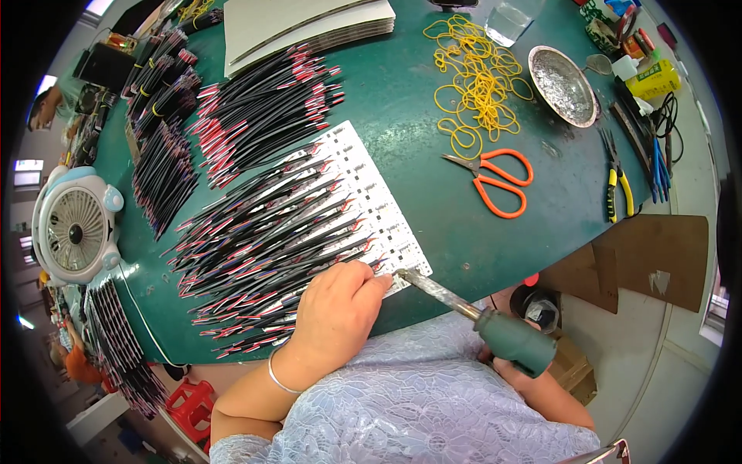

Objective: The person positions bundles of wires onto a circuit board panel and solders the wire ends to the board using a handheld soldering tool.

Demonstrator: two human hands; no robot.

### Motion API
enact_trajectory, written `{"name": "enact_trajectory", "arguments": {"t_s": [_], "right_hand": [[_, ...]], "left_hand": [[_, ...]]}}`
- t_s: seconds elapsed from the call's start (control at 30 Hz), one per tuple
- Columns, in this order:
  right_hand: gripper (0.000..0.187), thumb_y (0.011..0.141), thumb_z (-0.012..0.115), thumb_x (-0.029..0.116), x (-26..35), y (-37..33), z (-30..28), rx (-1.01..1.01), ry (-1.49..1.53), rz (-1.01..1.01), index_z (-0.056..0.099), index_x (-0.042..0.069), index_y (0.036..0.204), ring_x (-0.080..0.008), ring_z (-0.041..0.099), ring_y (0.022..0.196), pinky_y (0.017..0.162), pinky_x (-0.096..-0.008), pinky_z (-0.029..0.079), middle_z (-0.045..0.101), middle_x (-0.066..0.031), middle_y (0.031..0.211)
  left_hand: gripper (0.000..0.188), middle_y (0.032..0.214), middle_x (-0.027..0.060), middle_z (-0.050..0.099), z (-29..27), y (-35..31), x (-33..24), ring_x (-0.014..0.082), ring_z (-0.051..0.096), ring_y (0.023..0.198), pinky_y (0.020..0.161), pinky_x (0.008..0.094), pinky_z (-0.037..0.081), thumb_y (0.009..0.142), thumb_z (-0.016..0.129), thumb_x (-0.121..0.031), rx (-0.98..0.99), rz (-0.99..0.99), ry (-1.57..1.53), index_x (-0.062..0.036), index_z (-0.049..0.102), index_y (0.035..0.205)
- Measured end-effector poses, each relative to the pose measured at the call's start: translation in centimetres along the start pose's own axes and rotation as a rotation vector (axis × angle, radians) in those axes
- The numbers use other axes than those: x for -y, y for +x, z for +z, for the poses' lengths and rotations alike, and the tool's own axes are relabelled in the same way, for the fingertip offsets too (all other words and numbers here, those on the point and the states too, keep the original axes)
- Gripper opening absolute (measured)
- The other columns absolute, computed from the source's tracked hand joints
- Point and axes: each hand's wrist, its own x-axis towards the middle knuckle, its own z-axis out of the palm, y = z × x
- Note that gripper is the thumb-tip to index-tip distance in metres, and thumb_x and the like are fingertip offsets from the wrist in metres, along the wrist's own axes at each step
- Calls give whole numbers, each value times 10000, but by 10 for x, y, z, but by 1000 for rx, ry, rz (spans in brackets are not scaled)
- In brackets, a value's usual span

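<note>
Black-sheathed cables (263,232) with red and white stripped ends lie in slanting rows, their right ends meeting a white circuit board panel (363,185). At the panel's near corner my left hand (336,309) is closed, thumb and forefinger pinched on a cable end that the fingers mostly hide. My right hand (506,375) grips a soldering iron (514,340) by its thick green handle, which covers much of the hand. The iron's metal tip points left and rests at the panel's near edge, just right of my left fingertips.
More cable bundles (263,116) lie beyond the panel. Orange-handled scissors (498,182), yellow rubber bands (479,85), a metal bowl (563,85) and yellow-handled pliers (616,182) are on the green table's right side. A small fan (75,232) stands at the left edge.
</note>
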Motion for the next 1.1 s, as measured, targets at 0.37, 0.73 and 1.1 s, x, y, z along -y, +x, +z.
{"name": "enact_trajectory", "arguments": {"t_s": [0.37, 0.73, 1.1], "right_hand": [[171, 818, 624, 60, 15, 2, -4, -18, 435, 447, 646, -9, 972, -219, 661, 647, 601, -341, 521, 664, -102, 748], [198, 752, 657, 63, 1, -5, 3, -12, 235, 303, 700, 60, 945, -283, 655, 690, 603, -364, 524, 687, -101, 837], [170, 851, 608, 164, 9, -2, 3, -33, 171, 311, 659, 15, 917, -220, 621, 588, 574, -318, 488, 660, -84, 769]], "left_hand": [[164, 777, 68, 575, 3, 2, 7, 258, 590, 713, 607, 360, 476, 723, 731, -1, -31, -38, -134, -72, 688, 864], [197, 794, 56, 575, 3, 0, 7, 252, 583, 724, 625, 367, 462, 718, 743, -13, -22, 23, -110, -84, 689, 894], [191, 808, 56, 544, 1, 1, 3, 250, 575, 738, 631, 369, 473, 720, 686, -30, 24, 39, -57, -65, 675, 908]]}}
